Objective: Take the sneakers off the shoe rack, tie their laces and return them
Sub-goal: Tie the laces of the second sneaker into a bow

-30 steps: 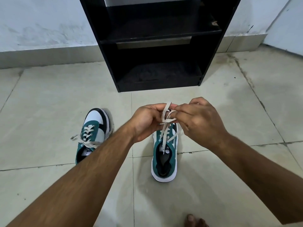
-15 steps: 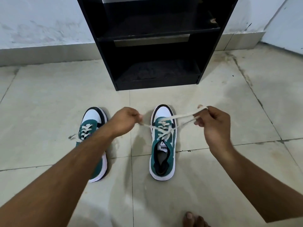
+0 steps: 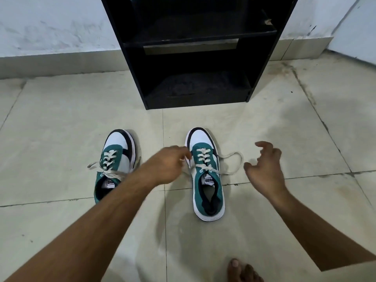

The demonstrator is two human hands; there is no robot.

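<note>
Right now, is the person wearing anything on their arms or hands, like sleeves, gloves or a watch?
No. Both forearms are bare all the way to the picture's edge, with no sleeves showing. The left hand and the right hand have no gloves, and no rings, watch or bracelet can be seen on either. Fine hair shows along the forearms.

The floor (image 3: pixel 61 123) is of pale glazed tiles, smooth with a dull shine, stained along the dark joints. The rack (image 3: pixel 195 64) looks like black board, matt, its shelves dusty and a little chipped at one edge. The sneakers (image 3: pixel 205 171) have green cloth-like sides, smooth white toes and white rubber-like soles. Their laces (image 3: pixel 232 161) are flat woven cloth, cream, matt. The wall (image 3: pixel 50 27) is rough, scuffed paint.
</note>
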